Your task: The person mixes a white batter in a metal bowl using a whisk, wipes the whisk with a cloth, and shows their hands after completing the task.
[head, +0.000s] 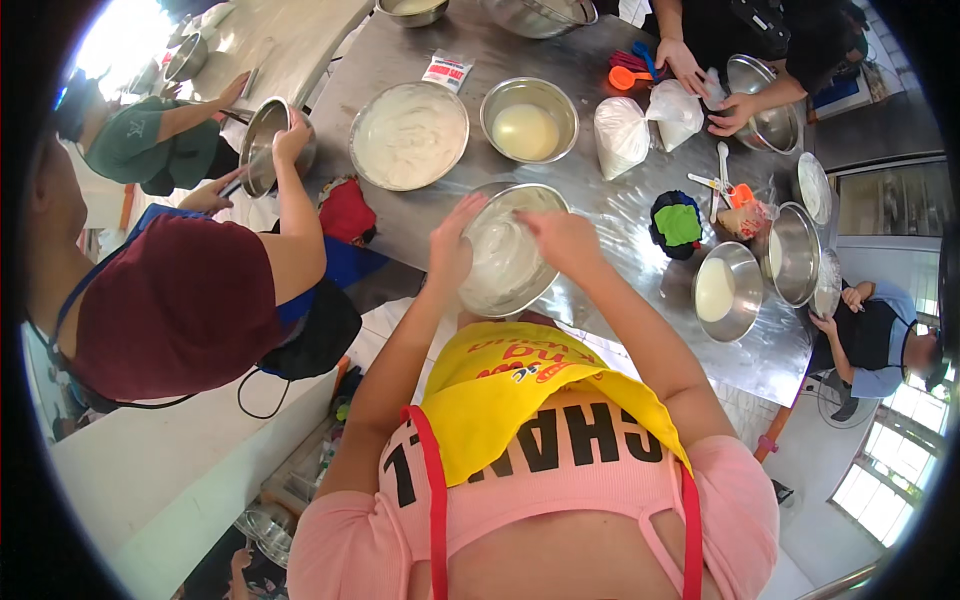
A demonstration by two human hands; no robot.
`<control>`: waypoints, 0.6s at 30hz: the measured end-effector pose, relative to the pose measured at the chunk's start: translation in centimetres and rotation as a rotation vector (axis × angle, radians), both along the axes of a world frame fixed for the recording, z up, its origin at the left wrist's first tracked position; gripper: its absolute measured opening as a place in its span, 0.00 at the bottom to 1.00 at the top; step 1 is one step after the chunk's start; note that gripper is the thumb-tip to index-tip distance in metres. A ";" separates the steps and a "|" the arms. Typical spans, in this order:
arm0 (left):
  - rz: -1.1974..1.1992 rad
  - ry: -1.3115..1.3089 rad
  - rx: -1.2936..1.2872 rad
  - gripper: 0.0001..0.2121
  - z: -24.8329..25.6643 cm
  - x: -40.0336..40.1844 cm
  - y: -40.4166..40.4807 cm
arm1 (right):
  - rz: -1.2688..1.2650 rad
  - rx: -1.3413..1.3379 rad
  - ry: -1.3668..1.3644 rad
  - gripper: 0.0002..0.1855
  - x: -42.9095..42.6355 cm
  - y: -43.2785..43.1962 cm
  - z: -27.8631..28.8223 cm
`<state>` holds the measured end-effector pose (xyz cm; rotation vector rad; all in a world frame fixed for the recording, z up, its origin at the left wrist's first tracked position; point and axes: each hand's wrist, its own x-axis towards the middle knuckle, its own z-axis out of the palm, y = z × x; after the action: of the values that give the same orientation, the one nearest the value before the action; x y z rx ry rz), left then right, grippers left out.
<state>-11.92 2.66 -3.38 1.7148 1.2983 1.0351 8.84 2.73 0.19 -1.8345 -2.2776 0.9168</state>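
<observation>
A steel mixing bowl (553,201) with smooth off-white batter (499,251) in it is tilted towards me at the table's near edge. My left hand (452,244) grips its left rim, fingers along the outer wall. Over the right side of the bowl reaches my right hand (562,241), its fingers curled inward above the batter. Whether it holds a utensil is hidden by the fingers. Just beyond stand a wide bowl of thick white batter (409,135) and a steel bowl of pale yellow liquid (526,131).
On the steel table (600,217) lie bags of white powder (622,135), a salt packet (448,70), measuring spoons (721,176) and a green-and-black cloth (677,225). Bowls of pale liquid (714,289) stand right. A person in maroon (176,307) holds a bowl at left; another person's hands (686,71) work opposite.
</observation>
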 end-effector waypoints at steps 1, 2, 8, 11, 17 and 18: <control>-0.012 0.035 -0.009 0.33 0.2 0.1 0.0 | -0.077 0.047 -0.078 0.16 0.8 0.3 -1.2; -0.037 0.071 -0.011 0.32 0.6 0.4 0.3 | -0.095 0.052 -0.077 0.16 1.3 -1.1 -4.9; -0.087 0.178 -0.016 0.31 1.1 1.5 -0.7 | 0.101 -0.201 0.104 0.13 -2.0 -3.5 -4.1; -0.125 0.178 0.006 0.33 1.1 2.1 -0.3 | -0.066 -0.263 -0.055 0.12 2.7 -4.3 -10.6; -0.090 0.195 0.016 0.29 1.4 3.5 -1.6 | -0.004 -0.305 -0.005 0.13 1.7 -3.3 -8.4; -0.094 0.197 0.022 0.29 1.3 3.8 -1.5 | -0.056 -0.338 -0.037 0.13 2.8 -4.6 -10.4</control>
<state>-8.17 1.20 -2.10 1.9147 1.3166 0.8467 11.61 -1.86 -10.21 -2.0432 -2.1869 1.3376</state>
